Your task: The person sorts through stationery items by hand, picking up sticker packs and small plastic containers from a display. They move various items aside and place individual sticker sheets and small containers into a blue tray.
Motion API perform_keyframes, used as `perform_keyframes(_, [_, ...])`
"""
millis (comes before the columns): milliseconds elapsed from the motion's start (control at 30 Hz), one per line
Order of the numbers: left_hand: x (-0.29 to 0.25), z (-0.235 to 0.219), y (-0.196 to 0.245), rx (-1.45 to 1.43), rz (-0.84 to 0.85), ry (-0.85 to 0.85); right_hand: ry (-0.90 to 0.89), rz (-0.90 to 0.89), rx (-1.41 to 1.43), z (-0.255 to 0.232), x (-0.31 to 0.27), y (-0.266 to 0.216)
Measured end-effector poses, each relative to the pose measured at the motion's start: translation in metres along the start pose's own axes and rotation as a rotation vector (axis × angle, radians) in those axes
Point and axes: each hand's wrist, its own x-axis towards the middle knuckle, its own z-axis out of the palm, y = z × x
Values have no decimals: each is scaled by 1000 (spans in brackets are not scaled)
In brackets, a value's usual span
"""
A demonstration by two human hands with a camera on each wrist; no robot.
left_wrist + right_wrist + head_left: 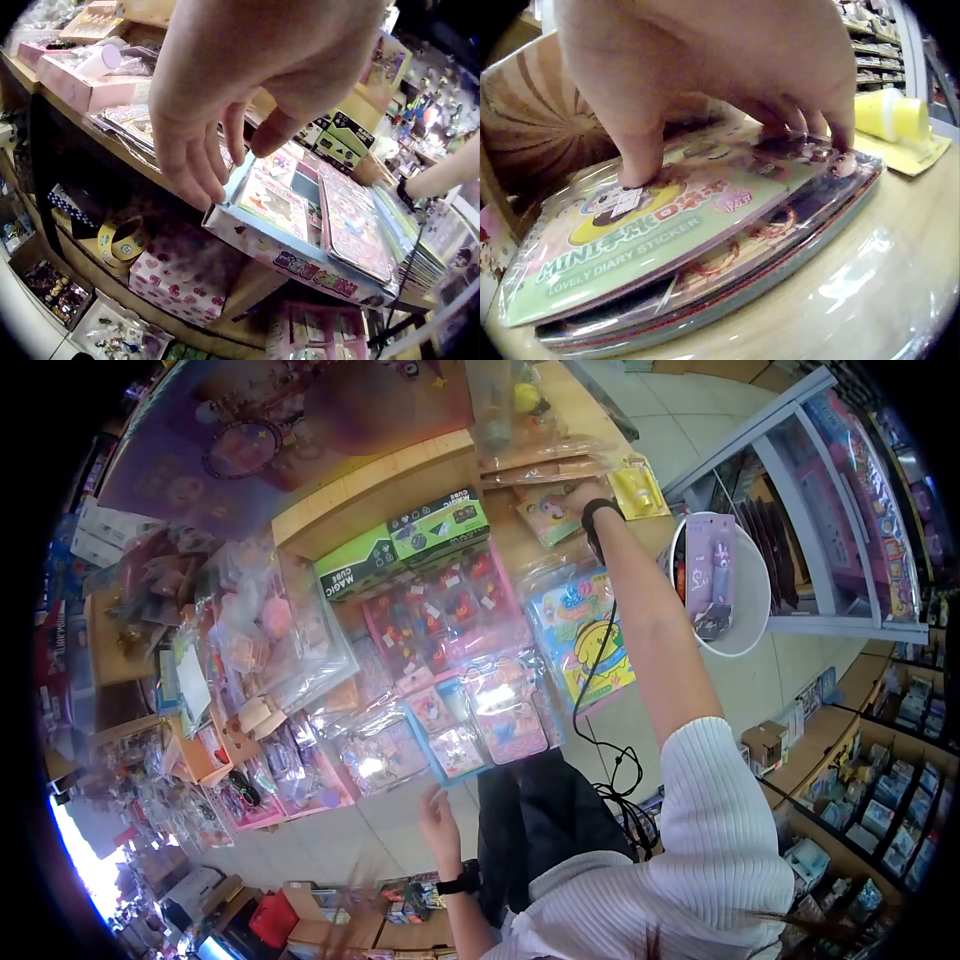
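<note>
My right hand (590, 493) is on a small stack at the far right of the display. In the right wrist view its thumb (641, 161) presses the green cover of a mini diary sticker book (630, 232), and the other fingers bend down at the far edge. Under that book lies a darker wrapped book (735, 262), its edge showing. My left hand (440, 828) hangs by the display's front edge, fingers loosely curled and holding nothing. Close to its fingertips in the left wrist view is an open blue-edged box (234, 196) with wrapped picture packs (274, 206).
A yellow tube-shaped item (889, 116) lies beside the stack. Green Magic Cube boxes (405, 545) stand behind the packs. A yellow cartoon book (585, 635) lies under a black cable (590, 735). To the right stands a white bin (745, 600) holding a purple package (708, 570).
</note>
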Motion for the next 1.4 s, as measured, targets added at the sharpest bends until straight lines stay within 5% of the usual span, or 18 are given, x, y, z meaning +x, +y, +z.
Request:
perform_keyframes(100, [3,0,-4,-19,30,7,194,99,-128,10,-7,-9])
perform_keyframes(133, [5,-2,-3,16,-5,-21,390,-23,-205,18,-16,-8])
perform_keyframes(267, [10,1,11,32,-31,-43,24,90,-238,19,-27,-31])
perform_keyframes(900, [24,21,26,6,102,-91,5,56,-284,4,-108,-72])
perform_keyframes(967, [26,24,27,48,87,-107,-91,65,-409,43,-53,-50])
perform_keyframes(1033, [26,27,29,49,104,-101,-52,115,-233,61,-36,-35])
perform_keyframes(1067, [26,28,30,42,122,-90,-48,119,-269,11,-104,-66])
perform_keyframes(1400, [22,31,42,102,105,-86,-122,84,-470,-9,-121,-66])
